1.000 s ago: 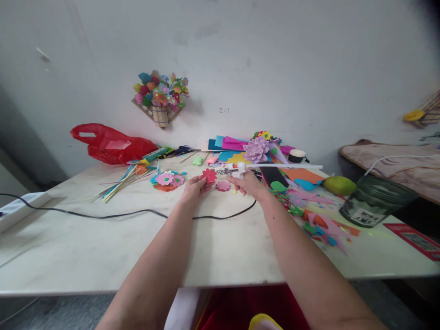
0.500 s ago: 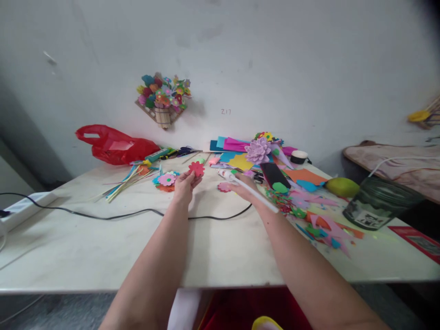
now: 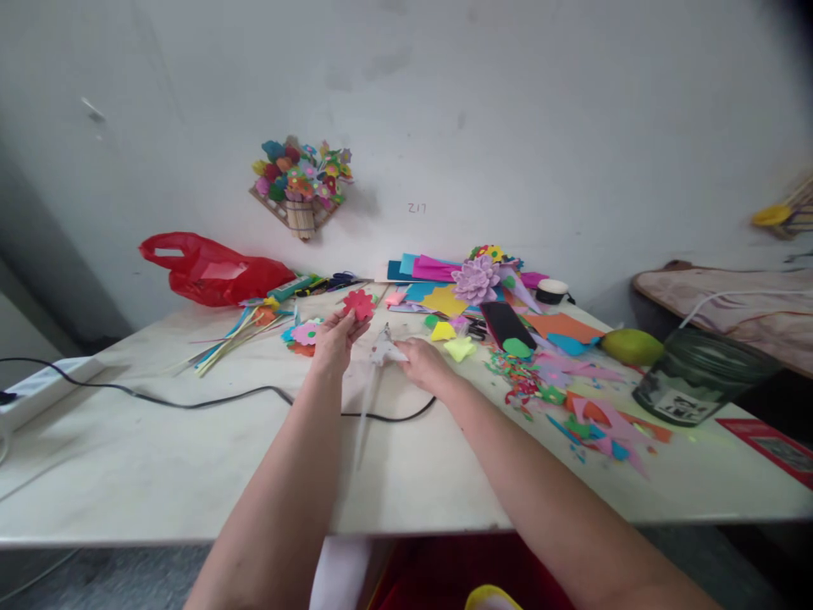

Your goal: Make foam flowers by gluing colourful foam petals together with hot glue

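Observation:
A red scalloped flower cutout (image 3: 359, 306) is pinched between the fingertips of my left hand (image 3: 335, 341), raised a little over the table. My right hand (image 3: 420, 363) is wrapped around the handle of a white glue gun (image 3: 384, 346). From the gun's back end a long translucent glue stick (image 3: 364, 415) points down toward me. The gun's tip is close to the red flower, but I cannot tell whether they touch. Left of my left hand lie stacked flower cutouts (image 3: 306, 334) in pink, blue and orange. A pale yellow-green star-like cutout (image 3: 460, 348) lies right of my right hand.
A black cord (image 3: 222, 398) crosses the table from a white power strip (image 3: 51, 385). Coloured scraps (image 3: 594, 415), a phone (image 3: 505, 326), a mango-like fruit (image 3: 632, 346) and a glass jar (image 3: 702, 373) stand right. A red plastic bag (image 3: 216, 269) and thin sticks (image 3: 235, 339) lie left.
My right hand has moved left with the glue gun, swinging the glue stick from right-pointing to nearly straight toward me. The red flower has shifted slightly left. Yellow cutouts have come into view.

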Action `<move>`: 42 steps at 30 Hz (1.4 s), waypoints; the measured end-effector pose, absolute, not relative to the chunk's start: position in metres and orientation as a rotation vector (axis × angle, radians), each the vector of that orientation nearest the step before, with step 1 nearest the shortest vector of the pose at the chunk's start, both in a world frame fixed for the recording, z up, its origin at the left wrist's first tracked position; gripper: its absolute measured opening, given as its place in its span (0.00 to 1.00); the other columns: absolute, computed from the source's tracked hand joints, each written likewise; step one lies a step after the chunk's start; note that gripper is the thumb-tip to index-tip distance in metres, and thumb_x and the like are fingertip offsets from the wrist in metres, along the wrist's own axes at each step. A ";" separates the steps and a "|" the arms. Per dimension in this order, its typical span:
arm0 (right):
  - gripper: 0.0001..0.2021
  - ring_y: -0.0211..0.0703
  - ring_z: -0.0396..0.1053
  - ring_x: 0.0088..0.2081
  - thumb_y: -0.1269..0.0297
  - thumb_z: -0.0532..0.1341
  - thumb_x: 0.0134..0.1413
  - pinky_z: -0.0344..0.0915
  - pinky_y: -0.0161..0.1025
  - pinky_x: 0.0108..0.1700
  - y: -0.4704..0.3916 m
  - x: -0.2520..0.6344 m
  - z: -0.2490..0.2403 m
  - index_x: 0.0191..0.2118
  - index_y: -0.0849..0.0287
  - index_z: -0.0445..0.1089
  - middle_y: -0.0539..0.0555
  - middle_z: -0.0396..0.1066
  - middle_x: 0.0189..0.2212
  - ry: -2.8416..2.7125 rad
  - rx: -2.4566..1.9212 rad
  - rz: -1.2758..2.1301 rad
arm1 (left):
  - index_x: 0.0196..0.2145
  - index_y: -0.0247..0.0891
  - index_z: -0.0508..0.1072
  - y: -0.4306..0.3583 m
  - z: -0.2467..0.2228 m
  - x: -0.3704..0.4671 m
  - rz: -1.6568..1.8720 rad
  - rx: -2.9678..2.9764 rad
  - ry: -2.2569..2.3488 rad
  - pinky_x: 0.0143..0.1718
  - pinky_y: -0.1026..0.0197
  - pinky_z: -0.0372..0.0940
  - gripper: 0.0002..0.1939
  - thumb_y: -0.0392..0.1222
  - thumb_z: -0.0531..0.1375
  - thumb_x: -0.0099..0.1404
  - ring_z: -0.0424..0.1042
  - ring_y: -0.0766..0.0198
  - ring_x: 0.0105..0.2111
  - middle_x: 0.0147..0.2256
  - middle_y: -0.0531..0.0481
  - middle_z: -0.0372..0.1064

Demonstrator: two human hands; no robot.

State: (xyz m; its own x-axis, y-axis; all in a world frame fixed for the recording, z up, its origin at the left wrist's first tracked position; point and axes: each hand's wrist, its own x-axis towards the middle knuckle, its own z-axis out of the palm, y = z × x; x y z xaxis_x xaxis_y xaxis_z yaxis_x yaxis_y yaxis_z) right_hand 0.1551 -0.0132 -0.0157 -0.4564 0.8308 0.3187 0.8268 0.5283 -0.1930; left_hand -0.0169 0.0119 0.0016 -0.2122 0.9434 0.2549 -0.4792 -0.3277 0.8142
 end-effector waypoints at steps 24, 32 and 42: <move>0.07 0.51 0.53 0.54 0.61 0.62 0.44 0.43 0.50 0.55 0.008 0.224 -0.004 0.31 0.51 0.75 0.51 0.67 0.48 -2.343 -1.502 -0.092 | 0.29 0.33 0.68 0.006 -0.008 0.003 1.534 1.045 0.711 0.33 0.63 0.68 0.13 0.40 0.66 0.47 0.74 0.62 0.30 0.25 0.49 0.72; 0.03 0.53 0.54 0.54 0.62 0.63 0.42 0.43 0.51 0.54 0.018 0.225 -0.018 0.26 0.51 0.75 0.49 0.68 0.47 -2.311 -1.439 -0.108 | 0.29 0.32 0.68 0.004 -0.007 0.005 1.517 1.036 0.694 0.33 0.62 0.67 0.12 0.39 0.65 0.48 0.74 0.62 0.30 0.25 0.49 0.71; 0.02 0.45 0.68 0.40 0.66 0.63 0.42 0.59 0.45 0.47 0.028 0.218 -0.014 0.24 0.57 0.74 0.56 0.74 0.34 -1.775 -1.053 0.183 | 0.26 0.31 0.68 0.002 -0.006 0.009 1.435 1.058 0.677 0.33 0.61 0.68 0.12 0.39 0.66 0.46 0.72 0.66 0.25 0.23 0.51 0.70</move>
